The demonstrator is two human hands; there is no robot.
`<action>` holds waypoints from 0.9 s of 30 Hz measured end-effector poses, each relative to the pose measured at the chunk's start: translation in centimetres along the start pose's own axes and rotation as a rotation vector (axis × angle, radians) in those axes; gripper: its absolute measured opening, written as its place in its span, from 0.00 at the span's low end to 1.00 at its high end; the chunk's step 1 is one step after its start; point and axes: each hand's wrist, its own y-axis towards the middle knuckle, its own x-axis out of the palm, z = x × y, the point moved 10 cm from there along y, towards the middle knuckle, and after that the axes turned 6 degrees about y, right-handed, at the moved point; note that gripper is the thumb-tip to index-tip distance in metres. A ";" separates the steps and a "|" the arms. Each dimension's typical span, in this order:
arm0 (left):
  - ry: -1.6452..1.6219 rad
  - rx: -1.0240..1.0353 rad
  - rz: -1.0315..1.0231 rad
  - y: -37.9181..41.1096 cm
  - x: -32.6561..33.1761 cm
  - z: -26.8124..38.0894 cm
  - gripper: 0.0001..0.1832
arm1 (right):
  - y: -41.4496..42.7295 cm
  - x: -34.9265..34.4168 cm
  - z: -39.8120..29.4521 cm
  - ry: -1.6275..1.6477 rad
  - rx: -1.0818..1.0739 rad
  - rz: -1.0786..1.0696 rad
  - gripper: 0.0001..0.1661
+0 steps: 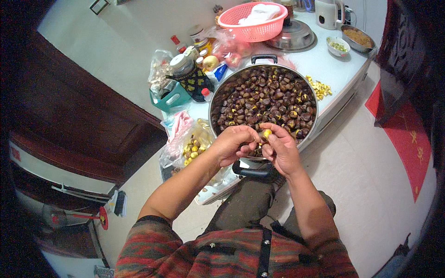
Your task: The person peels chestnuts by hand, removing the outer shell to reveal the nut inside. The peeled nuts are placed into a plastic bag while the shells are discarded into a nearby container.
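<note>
Over the near rim of a wide metal pot (211, 114), my right hand (283, 149) pinches a partly peeled chestnut (267, 133) between thumb and fingers. Its yellow flesh shows. My left hand (238, 144) is close beside it with curled fingers; whether a bit of shell is pinched there is too small to tell. Dark brown chestnuts (264, 93) fill the pot, several split so that yellow shows through. To the left, a clear plastic bag (205, 130) holds peeled yellow chestnuts (193, 147). My forearms hide part of the bag and the table.
The pot's black handles (252, 171) stick out near and far. Yellow pieces (319, 88) lie right of it on the white table (351, 69). Behind stand a pink colander (250, 33), a glass lid (293, 36) and a small bowl (338, 47). A teal basket (172, 99) and jars crowd the left.
</note>
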 end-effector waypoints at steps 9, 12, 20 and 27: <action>-0.012 0.062 0.023 -0.3 -0.7 0.2 0.04 | 0.0 0.3 -0.5 -0.079 -0.045 -0.016 0.19; 0.100 0.051 0.061 -0.5 -0.8 0.5 0.07 | -0.1 0.4 -0.3 -0.151 -0.026 -0.055 0.19; 0.279 0.091 0.101 -0.4 -1.0 1.1 0.08 | -0.1 0.7 0.0 -0.335 -0.001 -0.071 0.19; 0.296 0.089 0.085 -0.4 -0.7 1.4 0.07 | -0.3 0.8 0.1 -0.433 -0.008 -0.062 0.19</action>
